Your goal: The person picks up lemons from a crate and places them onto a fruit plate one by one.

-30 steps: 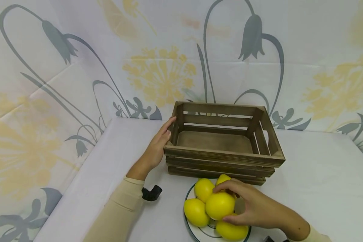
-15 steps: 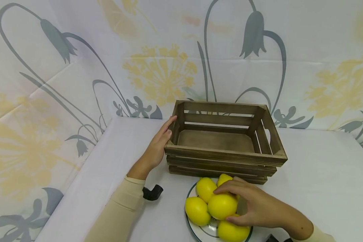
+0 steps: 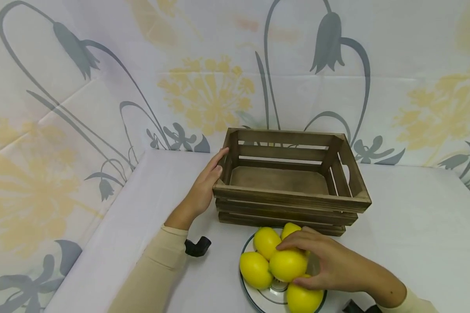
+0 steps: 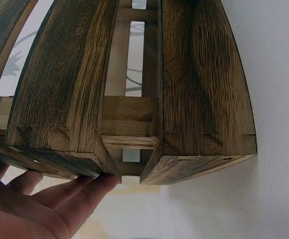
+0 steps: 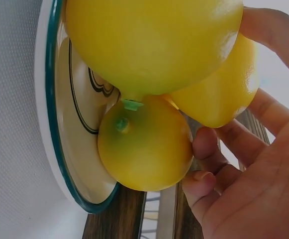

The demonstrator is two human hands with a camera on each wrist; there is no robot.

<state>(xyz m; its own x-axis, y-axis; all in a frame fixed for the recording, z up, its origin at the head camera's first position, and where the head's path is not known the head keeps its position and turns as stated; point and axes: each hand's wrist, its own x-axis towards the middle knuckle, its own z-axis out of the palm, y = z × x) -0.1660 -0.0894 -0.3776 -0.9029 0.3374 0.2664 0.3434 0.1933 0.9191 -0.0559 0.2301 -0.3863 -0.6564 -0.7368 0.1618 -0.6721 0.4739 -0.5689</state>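
Observation:
A wooden slatted crate (image 3: 290,202) stands on the white table. My left hand (image 3: 203,184) rests against its left end with fingers extended; in the left wrist view the fingertips (image 4: 102,186) touch the crate's slats. In front of the crate sits a round plate (image 3: 254,298) with a dark green rim, bearing several yellow lemons. My right hand (image 3: 333,265) holds the uppermost lemon (image 3: 287,265) between thumb and fingers, low over the plate. Beside it lie a left lemon (image 3: 255,270), a back-left lemon (image 3: 267,242) and a front lemon (image 3: 304,296). The right fingers partly hide another lemon (image 3: 290,229) behind.
The crate's interior floor (image 3: 278,179) is visible, and its right end has a cut-out handle. A black wrist mount (image 3: 198,247) shows beside the left sleeve. Floral cloth (image 3: 203,95) hangs behind and to the left of the white table surface (image 3: 415,226).
The front lemon has turned and shifted slightly on the plate by the right thumb. Both hands stay in nearly the same places; the view has shifted a little.

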